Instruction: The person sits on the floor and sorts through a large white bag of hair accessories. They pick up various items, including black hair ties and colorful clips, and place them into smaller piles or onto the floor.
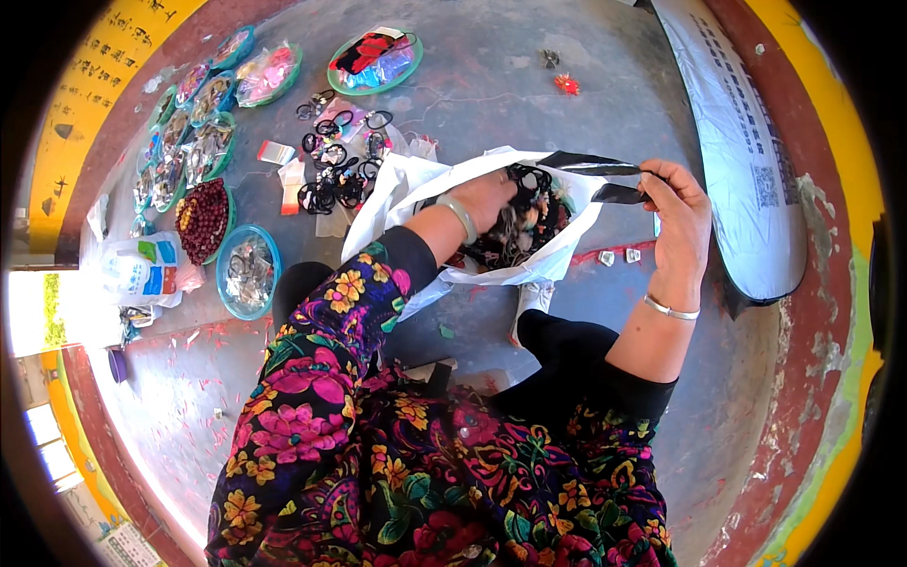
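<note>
A white plastic bag (pixel 402 184) lies open on the grey ground in front of me, filled with dark hair ties and small trinkets (pixel 534 213). My left hand (pixel 487 198), with a bangle on the wrist, reaches down inside the bag among the trinkets; whether it grips any is hidden. My right hand (pixel 675 213) pinches the bag's dark upper edge (pixel 605 180) and holds it up and apart. A silver bangle sits on that wrist.
Black hair ties (pixel 335 161) lie spread on the ground beyond the bag. Several round green-rimmed trays (pixel 248 272) of beads and trinkets stand at the left and back. A small white packet (pixel 146 269) lies at the left. A white printed sheet (pixel 746 161) lies at the right.
</note>
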